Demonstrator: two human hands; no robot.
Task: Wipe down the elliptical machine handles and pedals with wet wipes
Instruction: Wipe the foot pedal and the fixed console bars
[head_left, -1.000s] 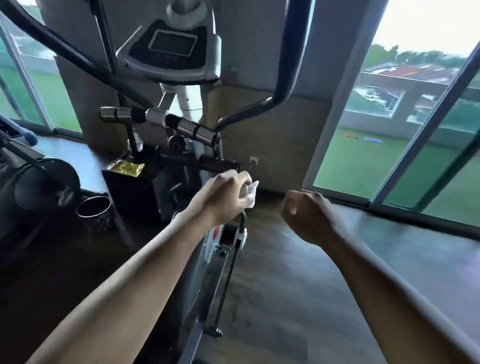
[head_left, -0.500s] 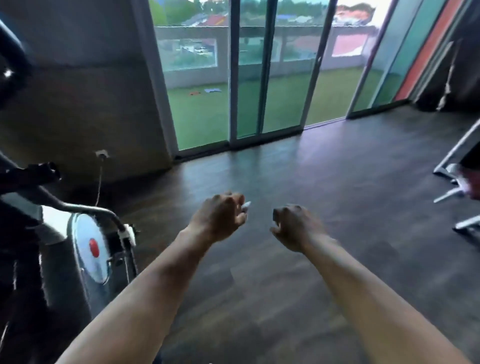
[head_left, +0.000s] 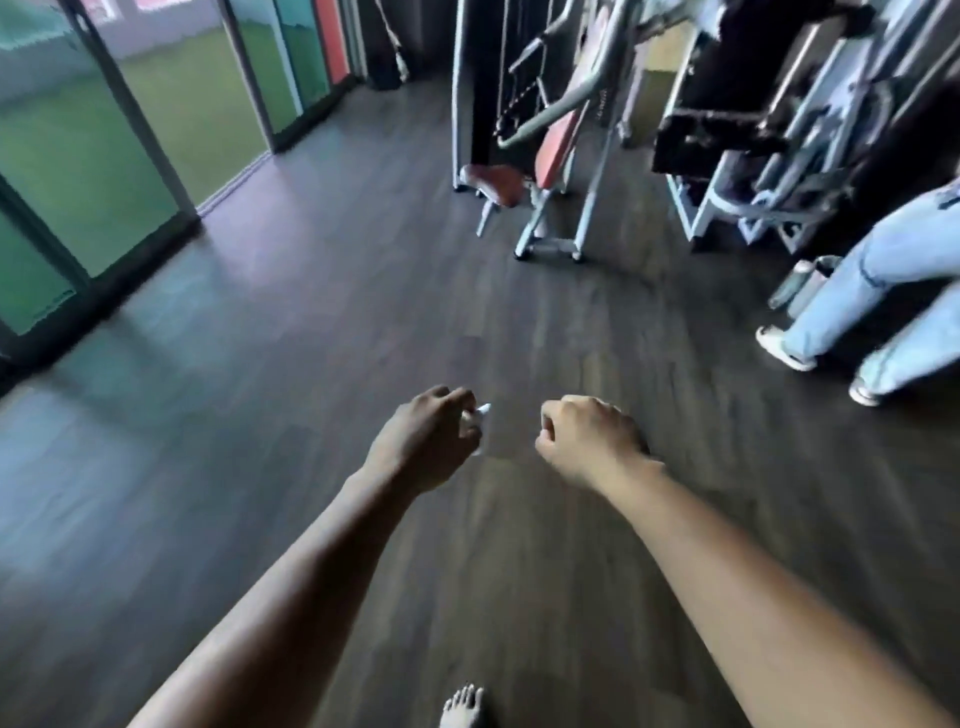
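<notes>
My left hand (head_left: 426, 441) is held out over the dark wooden floor, fingers curled round a crumpled white wet wipe (head_left: 482, 411); only a small corner of the wipe shows past the knuckles. My right hand (head_left: 587, 441) hovers beside it, a hand's width to the right, curled into a loose fist with nothing in it. The elliptical machine is out of view.
A weight bench with red pads (head_left: 540, 176) stands ahead, with dark weight machines (head_left: 779, 130) at the back right. A person's legs in pale jeans (head_left: 878, 291) are at the right, bottles (head_left: 795, 283) beside them. Glass doors (head_left: 104, 156) line the left. My bare foot (head_left: 462, 706) shows at the bottom.
The view has swung right, away from the elliptical machine and the windows, toward the weight machines. Both hands keep the same pose, the left still gripping the wipe.
</notes>
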